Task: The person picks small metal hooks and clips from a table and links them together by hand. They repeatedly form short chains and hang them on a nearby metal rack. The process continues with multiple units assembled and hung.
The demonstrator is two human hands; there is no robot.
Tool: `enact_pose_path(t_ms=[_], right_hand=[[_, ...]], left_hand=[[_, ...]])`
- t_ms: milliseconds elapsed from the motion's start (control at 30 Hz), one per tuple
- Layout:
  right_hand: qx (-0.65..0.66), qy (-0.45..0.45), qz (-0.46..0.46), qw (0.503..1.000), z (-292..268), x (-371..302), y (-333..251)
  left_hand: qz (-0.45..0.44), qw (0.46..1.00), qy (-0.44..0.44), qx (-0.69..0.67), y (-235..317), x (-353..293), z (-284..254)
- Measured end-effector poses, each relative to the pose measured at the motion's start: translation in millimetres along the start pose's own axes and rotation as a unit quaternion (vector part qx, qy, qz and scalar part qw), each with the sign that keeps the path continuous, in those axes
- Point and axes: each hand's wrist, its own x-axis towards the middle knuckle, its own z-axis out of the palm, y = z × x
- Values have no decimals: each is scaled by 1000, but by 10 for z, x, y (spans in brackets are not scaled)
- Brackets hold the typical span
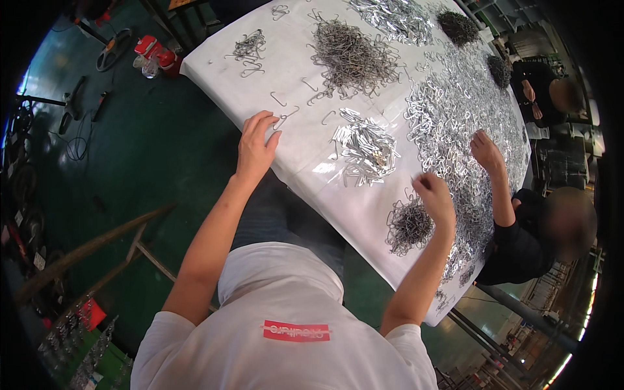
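At the near left table edge, my left hand (256, 148) has its fingers bent and its thumb apart. Beside its fingertips is a thin wire hook (288, 116); I see no firm grip on it. My right hand (434, 197) is curled closed over the table, and what its fingers hold, if anything, is hidden. Just below and left of it lies a small heap of dark wire hooks (408, 229). Between my hands sits a pile of shiny flat metal strips (365, 151). Farther off is a larger heap of bent wire hooks (354, 55).
Bright metal clips (448, 117) spread over the table's right side, where a co-worker's hand (487, 153) reaches in. Another person (539, 91) is at the far right. A second strip pile (396, 19) lies at the back. Left of the white-covered table (218, 62) stand red containers (159, 57).
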Motion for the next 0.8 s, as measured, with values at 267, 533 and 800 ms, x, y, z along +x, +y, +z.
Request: enact_pose_path(t_ms=[267, 533, 800], right_hand=[[-176, -37, 7, 984, 63, -147, -80], [-150, -29, -331, 931, 948, 1259, -1284], [-204, -47, -357, 910, 1033, 1396, -1187]], left_hand=[[6, 999, 37, -18, -49, -13, 92], [-59, 994, 30, -90, -23, 256, 129], [-29, 995, 11, -98, 220, 104, 172]])
